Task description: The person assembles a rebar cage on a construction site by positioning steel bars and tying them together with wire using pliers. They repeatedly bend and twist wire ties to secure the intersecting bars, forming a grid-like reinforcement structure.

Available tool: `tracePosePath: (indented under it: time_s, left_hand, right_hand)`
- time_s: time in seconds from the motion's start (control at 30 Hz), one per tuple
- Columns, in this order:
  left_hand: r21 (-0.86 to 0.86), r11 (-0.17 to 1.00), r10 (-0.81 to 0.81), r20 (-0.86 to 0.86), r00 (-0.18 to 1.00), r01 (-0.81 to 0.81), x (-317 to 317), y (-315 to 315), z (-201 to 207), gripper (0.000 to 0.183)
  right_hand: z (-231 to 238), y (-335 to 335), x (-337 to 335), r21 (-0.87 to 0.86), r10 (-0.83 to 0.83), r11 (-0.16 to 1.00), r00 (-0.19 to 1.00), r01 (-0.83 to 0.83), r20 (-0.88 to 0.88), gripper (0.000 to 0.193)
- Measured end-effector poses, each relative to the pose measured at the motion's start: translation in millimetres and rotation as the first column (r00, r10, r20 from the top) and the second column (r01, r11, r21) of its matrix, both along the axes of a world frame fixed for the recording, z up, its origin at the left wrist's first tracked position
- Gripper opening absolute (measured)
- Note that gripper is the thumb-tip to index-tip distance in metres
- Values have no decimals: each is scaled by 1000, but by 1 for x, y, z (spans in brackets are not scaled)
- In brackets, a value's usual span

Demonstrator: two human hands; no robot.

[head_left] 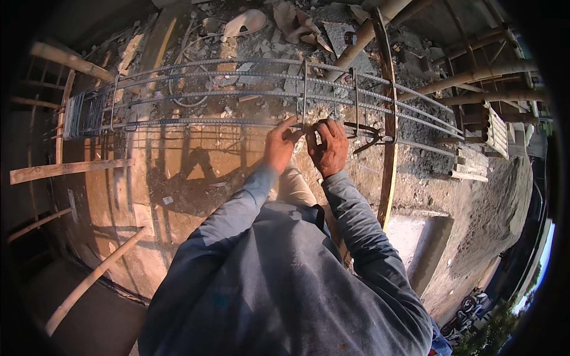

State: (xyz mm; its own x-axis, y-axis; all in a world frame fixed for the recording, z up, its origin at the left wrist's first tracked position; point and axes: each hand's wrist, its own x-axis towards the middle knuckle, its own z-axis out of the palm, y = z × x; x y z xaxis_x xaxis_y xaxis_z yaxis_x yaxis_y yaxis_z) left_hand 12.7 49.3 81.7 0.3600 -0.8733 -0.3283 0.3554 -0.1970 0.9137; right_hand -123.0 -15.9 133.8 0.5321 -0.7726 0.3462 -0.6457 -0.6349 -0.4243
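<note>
A cage of long ribbed steel bars runs across in front of me, with a few square wire stirrups around it. At the near bar, my left hand is closed, thumb and index finger pinched together at the lower end of a stirrup. My right hand is closed beside it, fingers curled at the same joint. Whatever small piece they pinch is too small to make out. Dark pincers sit just right of my right hand; whether the hand touches them is unclear.
A wooden plank stands across the cage on the right. More stirrups are bunched at the cage's left end. Bamboo poles and timbers frame both sides. Rubble and a torn sack lie beyond the bars.
</note>
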Motion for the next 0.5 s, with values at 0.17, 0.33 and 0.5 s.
tracePosePath:
  time_s: [0.17,0.33,0.5]
  left_hand:
    - [-188,982,24,116,993,-2,-1,-2,-6,34]
    - [-47,992,123,318,940,-113,-8,3,0,46]
    - [55,985,102,562,821,-160,-8,8,4,45]
  right_hand:
    - [29,-73,30,-65,445,835,741,-546,-502,19]
    - [41,-94,53,-82,579,639,549,-765,-603,12]
    - [43,-62,33,-4,422,860,718,-509,-554,12]
